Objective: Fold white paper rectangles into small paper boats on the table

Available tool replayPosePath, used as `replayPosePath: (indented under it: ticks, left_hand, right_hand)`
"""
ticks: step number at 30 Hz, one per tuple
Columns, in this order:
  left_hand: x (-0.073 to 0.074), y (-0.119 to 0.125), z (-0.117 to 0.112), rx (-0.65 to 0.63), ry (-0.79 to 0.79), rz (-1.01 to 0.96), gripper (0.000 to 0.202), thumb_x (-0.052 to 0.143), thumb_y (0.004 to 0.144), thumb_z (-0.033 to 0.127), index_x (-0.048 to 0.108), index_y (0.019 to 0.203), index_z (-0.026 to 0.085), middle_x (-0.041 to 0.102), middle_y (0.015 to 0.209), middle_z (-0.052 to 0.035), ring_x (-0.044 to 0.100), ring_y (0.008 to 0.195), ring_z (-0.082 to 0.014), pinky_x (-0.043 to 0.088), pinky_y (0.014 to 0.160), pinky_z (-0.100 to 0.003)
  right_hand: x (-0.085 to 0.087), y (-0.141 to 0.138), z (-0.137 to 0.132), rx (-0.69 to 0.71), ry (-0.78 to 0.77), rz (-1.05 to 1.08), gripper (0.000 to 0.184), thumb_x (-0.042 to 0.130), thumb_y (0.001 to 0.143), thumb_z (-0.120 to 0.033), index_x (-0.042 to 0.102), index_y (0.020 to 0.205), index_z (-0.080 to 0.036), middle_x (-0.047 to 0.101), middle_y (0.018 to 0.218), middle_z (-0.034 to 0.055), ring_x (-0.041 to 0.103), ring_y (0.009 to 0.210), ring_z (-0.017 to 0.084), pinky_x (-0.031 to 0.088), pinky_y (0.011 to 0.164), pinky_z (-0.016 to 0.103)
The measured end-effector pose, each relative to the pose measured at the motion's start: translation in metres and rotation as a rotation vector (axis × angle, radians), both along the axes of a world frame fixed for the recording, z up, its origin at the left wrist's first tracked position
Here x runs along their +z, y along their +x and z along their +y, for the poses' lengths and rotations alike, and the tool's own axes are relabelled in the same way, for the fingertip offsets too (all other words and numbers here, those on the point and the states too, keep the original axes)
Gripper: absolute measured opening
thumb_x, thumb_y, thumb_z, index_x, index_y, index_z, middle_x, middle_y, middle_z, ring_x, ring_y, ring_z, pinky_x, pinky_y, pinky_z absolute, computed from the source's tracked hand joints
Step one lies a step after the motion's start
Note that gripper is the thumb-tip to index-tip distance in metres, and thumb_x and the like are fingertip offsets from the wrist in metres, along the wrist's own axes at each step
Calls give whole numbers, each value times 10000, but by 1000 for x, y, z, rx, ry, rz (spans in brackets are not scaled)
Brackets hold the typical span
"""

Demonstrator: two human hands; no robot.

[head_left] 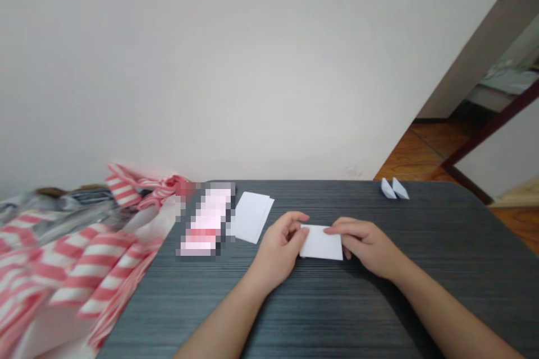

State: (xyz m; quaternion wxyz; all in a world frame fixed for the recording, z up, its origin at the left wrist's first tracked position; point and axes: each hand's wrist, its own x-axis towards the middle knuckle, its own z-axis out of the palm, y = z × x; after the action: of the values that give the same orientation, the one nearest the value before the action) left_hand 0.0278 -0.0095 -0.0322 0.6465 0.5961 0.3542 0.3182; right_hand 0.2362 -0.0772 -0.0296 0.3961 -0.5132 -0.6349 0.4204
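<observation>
A small white folded sheet of paper (322, 243) is held just over the dark table, its long side running left to right. My left hand (281, 247) pinches its left edge, thumb on top and forefinger curled above. At the opposite end, my right hand (365, 242) grips the right edge, its forefinger lying along the upper corner and other fingers tucked behind. Left of my left hand, several flat white sheets (249, 216) lie in a slightly fanned stack. Two small folded white paper shapes (394, 188) stand at the table's far right edge.
The dark wood-grained table (290, 314) meets a pale wall (269, 67) at the back. A pixelated pink and white item (208, 219) lies at its left side. Red-and-white striped cloth (92, 263) is heaped beyond the left edge. A wooden floor (415, 151) shows at the right.
</observation>
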Motion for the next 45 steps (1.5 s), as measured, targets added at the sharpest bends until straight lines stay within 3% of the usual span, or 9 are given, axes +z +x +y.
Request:
replayPosePath:
  ticks: [7,10,14,23,27,31,45]
  left_hand:
    - [1,1,-3,23,-7,29,206,582,865,348,566,996,190,540,619,43,512,516,-116,407,478,-209]
    - [2,1,-2,1,12,60,180,585,863,346,575,948,188,560,638,33,505,516,-112,402,465,-204]
    - [2,0,-1,-29,37,71,172,580,871,345,586,943,190,562,641,30,502,527,-114,406,468,-203]
    - [2,0,-1,-35,12,70,321,594,857,383,590,1097,169,582,626,34,518,484,-105,401,470,-204]
    - [0,-1,-1,-77,25,138,303,572,872,438,636,964,157,589,569,18,511,469,-107,380,468,-202]
    - [0,-3,-2,-125,39,164,323,541,887,441,664,797,156,658,645,-27,522,504,-104,389,493,-201]
    - [3,-1,-1,-125,-12,128,269,542,891,394,631,804,156,711,740,-47,519,518,-92,404,493,-188]
  right_hand:
    - [1,0,-3,-80,-80,31,312,435,953,-229,675,1145,-173,578,641,-14,549,537,123,459,569,257]
    - [-1,-4,-3,-86,-101,68,299,490,939,-265,620,1193,-173,620,725,0,551,549,121,453,539,243]
    - [1,-10,-2,-76,-94,-39,283,589,884,-237,647,1154,-174,652,802,22,552,582,118,438,521,219]
    - [2,-9,-1,-132,-130,-51,262,572,883,-265,666,1107,-167,651,725,8,568,500,117,453,486,229]
    - [0,-6,-2,-223,-111,-38,293,583,871,-292,656,1126,-169,620,661,-8,565,502,128,452,485,237]
    - [-1,-6,-2,-260,-106,-31,303,587,862,-301,655,1128,-173,631,668,-3,554,508,130,440,476,238]
    - [-1,-5,-1,-262,-74,-80,308,590,865,-316,676,1124,-175,644,659,11,569,537,144,438,479,239]
